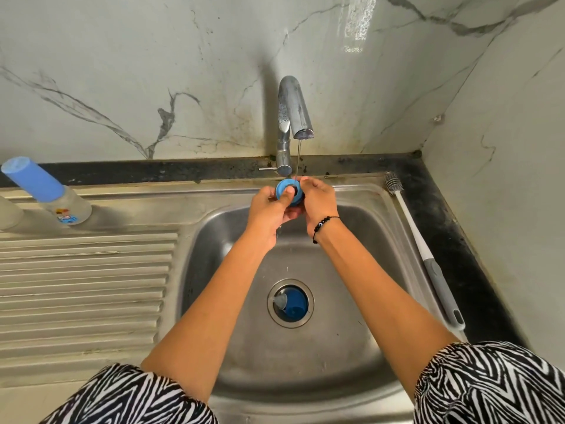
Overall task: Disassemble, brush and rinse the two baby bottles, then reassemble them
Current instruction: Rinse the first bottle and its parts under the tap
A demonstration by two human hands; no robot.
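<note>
Both hands, left hand [269,206] and right hand [316,198], are pinching the blue plastic screw ring [286,191] under the steel tap's [295,111] trickle; I'm judging it light, stiff, wet-slippery, best gripped by its outer rim.

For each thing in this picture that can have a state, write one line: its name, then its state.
Tap: running, thin stream.
Blue collar ring: off its bottle, held under the stream.
Left hand: grips the ring.
Right hand: grips the ring.
Capped bottle: standing assembled.
Bottle brush: lying unused.
</note>
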